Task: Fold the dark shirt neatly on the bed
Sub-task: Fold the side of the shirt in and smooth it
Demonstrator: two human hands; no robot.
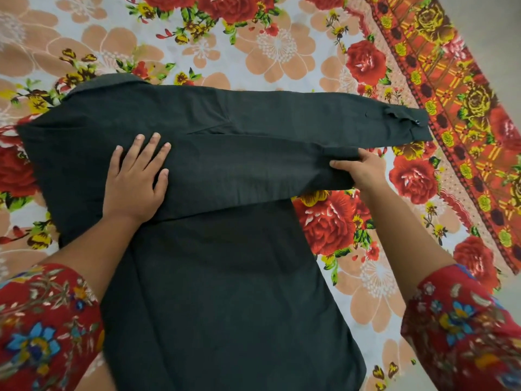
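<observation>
On floral bedsheet [282, 46], matte dark shirt [225, 277], sleeves crossed.

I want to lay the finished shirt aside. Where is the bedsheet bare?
Bare bedsheet lies beyond the collar, and right of the shirt body, up to the red border. The middle is crowded: left hand flat, right hand gripping the sleeve.

A floral bedsheet [282, 46] with red roses is spread flat. Along its right edge, an orange patterned border [439, 80] is seen.
</observation>
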